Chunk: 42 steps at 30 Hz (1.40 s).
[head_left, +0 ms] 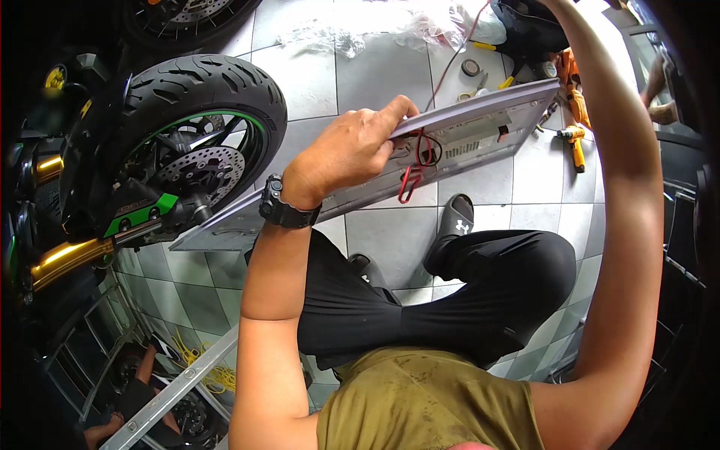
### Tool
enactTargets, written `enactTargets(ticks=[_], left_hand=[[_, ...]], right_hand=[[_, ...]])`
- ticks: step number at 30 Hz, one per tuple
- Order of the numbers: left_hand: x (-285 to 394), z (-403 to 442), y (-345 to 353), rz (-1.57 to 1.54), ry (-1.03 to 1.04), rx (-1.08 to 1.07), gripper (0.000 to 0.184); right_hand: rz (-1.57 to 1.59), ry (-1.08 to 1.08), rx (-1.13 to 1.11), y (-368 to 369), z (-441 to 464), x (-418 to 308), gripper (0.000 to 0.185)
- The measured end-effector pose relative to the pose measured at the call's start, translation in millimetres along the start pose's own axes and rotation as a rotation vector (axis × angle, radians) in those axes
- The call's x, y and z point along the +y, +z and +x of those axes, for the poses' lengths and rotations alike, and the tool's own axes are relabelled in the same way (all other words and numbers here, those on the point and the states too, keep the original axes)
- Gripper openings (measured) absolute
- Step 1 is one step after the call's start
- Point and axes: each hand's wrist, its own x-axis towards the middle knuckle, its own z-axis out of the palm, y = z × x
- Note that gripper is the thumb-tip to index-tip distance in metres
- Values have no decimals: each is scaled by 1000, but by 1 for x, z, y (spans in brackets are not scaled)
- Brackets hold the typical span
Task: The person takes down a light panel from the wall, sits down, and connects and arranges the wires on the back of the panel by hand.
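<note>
My left hand (356, 142), with a black watch (285, 206) on the wrist, grips the upper edge of a flat, thin panel (517, 124). The panel slants across the view above my knees, and its inner face carries a printed label (461, 150). Beside my fingers, red and black wires (424, 154) hang looped against that face. A thin red wire (456, 52) runs from behind the panel's top edge to the top of the view. My right forearm (619, 112) reaches up past the top edge, so the hand is cut off.
A motorcycle's front wheel (262, 86) stands close on the left. Orange cordless drill (575, 146), tape roll (470, 67) and scissors (474, 94) lie on the tiles at upper right. Clear plastic bags (427, 26) lie beyond. A metal ladder (172, 394) and yellow cord (214, 371) are at lower left.
</note>
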Motion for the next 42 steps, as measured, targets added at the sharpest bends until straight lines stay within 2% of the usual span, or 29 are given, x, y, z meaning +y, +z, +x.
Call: enactTargets(ticks=[1, 2, 3, 5, 7, 9, 10, 13, 15, 17, 19, 20, 21, 23, 27, 29, 30, 31, 33, 35, 36, 37, 38, 39, 41, 42], left_hand=[[0, 1, -3, 19, 1, 6, 36], [-1, 2, -6, 22, 2, 20, 36], [-2, 3, -8, 20, 10, 29, 36], [-4, 2, -8, 14, 7, 30, 35], [-6, 4, -6, 2, -22, 52, 33], [-10, 4, -4, 39, -14, 62, 32], [-12, 4, -4, 74, -7, 81, 32], [-13, 2, -4, 40, 11, 67, 30], [-14, 0, -5, 43, 1, 53, 33], [-14, -1, -6, 44, -5, 35, 36], [-12, -3, -10, 40, 6, 52, 36], [-12, -3, -12, 40, 6, 52, 36], [-11, -3, -14, 31, -14, 50, 36], [-12, -2, -18, 24, -36, 54, 35], [-12, -3, -17, -6, -64, 43, 40], [-12, -2, -14, -23, -56, 45, 40], [-14, -3, -11, -16, -49, 58, 40], [-15, -2, -9, -7, -39, 71, 40], [-17, 2, -8, 28, -37, 76, 37], [-22, 3, -9, 63, -48, 85, 35], [-26, 5, -9, 46, -79, 116, 35], [-28, 7, -9, 27, -107, 146, 35], [-28, 9, -8, 59, -120, 194, 39], [-27, 10, -10, 60, -118, 199, 39], [-26, 13, -17, 86, -181, 194, 46], [-36, 14, -14, 68, -147, 220, 46]], right_hand=[[27, -338, 418, 41, -7, 23, 29], [182, -195, -67, 0, -55, -33, 46], [110, -462, -11, -24, -106, -75, 45], [143, -601, -546, -32, -137, -117, 29], [284, -974, -682, -11, -164, -136, 30], [236, -932, -1036, -8, -177, -158, 34], [250, -956, -1120, -1, -183, -166, 33], [82, -941, -1115, -21, -195, -182, 27], [157, -960, -1075, -3, -186, -171, 21], [226, -818, -1020, 1, -176, -164, 19], [84, -672, -790, 4, -143, -151, 17], [279, -713, -694, 16, -122, -125, 24], [249, -470, -819, -19, -119, -135, 19], [148, -481, -700, -25, -121, -132, 19], [74, -580, -730, -14, -122, -125, 22], [-42, -736, -733, -5, -125, -119, 27], [-76, -738, -639, -25, -147, -135, 36], [78, -647, -598, -37, -161, -142, 36], [107, -656, -281, -72, -188, -167, 30], [728, -642, 64, -26, -191, -152, 13], [395, -755, 87, -56, -212, -159, 8], [356, -585, -70, -67, -240, -166, 20], [348, -747, -92, -54, -252, -160, 19], [321, -705, -186, -46, -272, -162, 23], [313, -707, -109, -10, -299, -158, 41], [317, -695, -85, 4, -304, -159, 43]])
